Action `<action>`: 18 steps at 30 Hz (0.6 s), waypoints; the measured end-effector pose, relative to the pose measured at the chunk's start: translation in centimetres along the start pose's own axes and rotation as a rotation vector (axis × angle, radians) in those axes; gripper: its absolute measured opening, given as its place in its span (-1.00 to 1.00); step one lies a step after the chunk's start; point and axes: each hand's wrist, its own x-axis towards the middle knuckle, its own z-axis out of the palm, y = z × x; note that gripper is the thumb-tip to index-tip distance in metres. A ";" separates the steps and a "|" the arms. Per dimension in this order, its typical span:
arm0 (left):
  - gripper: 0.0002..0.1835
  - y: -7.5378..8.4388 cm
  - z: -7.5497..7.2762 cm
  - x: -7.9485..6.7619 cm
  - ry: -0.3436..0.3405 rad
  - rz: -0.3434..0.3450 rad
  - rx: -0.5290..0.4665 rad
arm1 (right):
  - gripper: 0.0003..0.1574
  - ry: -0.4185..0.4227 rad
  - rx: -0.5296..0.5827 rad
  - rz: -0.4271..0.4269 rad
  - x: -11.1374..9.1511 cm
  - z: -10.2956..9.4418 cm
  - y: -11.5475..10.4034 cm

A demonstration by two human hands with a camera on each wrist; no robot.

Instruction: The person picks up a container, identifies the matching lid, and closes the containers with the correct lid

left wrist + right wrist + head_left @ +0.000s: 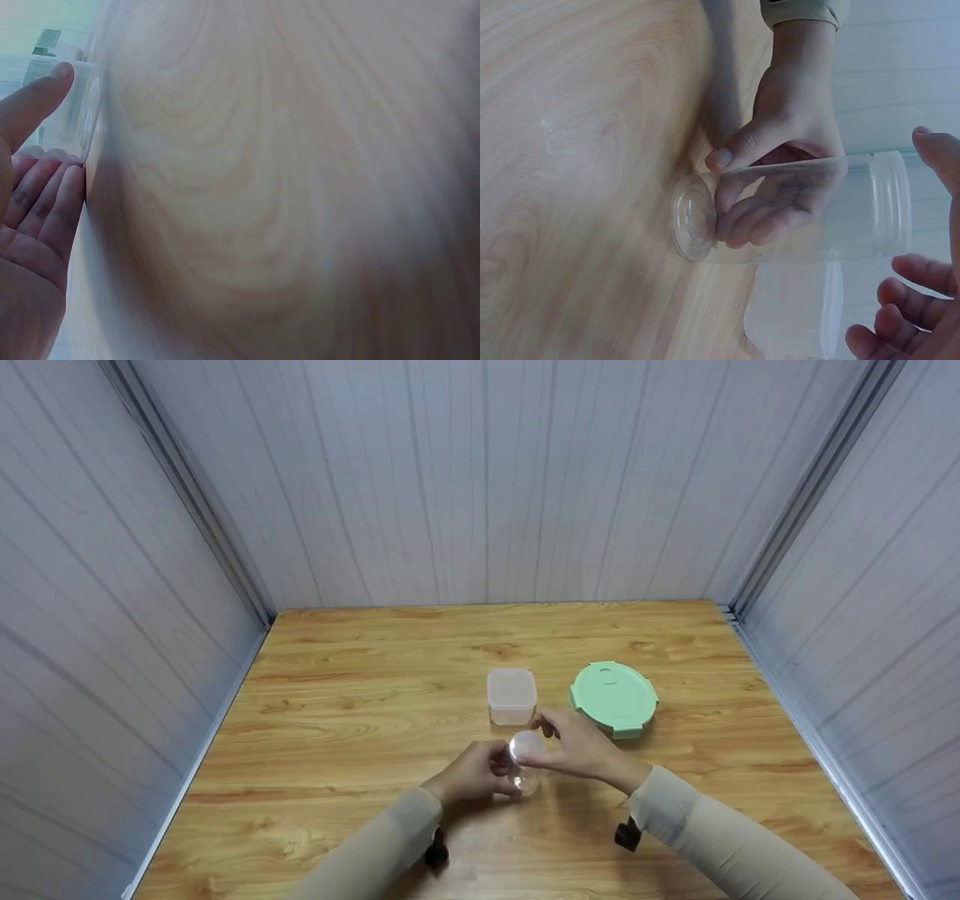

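A clear cylindrical jar (526,782) with a whitish translucent lid (894,204) stands upright on the table in the head view. My left hand (474,771) grips its side low down, thumb on one face and fingers curled round the other, as the left wrist view shows on the jar (73,112). Around the lid end hovers my right hand (577,746), thumb and bent fingers spread on opposite sides. In the right wrist view, a gap shows between those fingers (911,296) and the lid.
Just behind the jar is a small square translucent container (512,694) with a lid. A round container with a green clip lid (613,697) sits right of it, close to my right hand. Pale panel walls (480,510) enclose the wooden table (360,690) at the back and sides.
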 end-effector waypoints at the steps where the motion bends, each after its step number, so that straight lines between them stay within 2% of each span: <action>1: -0.64 0.0 0.0 0.0 -0.002 -0.001 -0.001 | -0.41 -0.019 0.023 -0.007 0.1 -0.1 0.0; 6: -0.62 0.1 0.0 0.0 -0.005 -0.023 -0.020 | -0.29 -0.136 0.110 -0.075 0.4 -0.9 0.3; 9: -0.62 0.2 0.0 0.1 -0.006 -0.027 -0.034 | -0.23 -0.192 0.118 -0.112 0.6 -1.4 0.5; 14: -0.61 0.2 0.0 0.0 -0.010 -0.040 -0.053 | -0.23 -0.250 0.117 -0.142 0.9 -1.9 0.8; 18: -0.62 0.3 0.0 0.0 -0.011 -0.044 -0.063 | -0.30 -0.269 0.129 -0.127 1.2 -2.2 0.8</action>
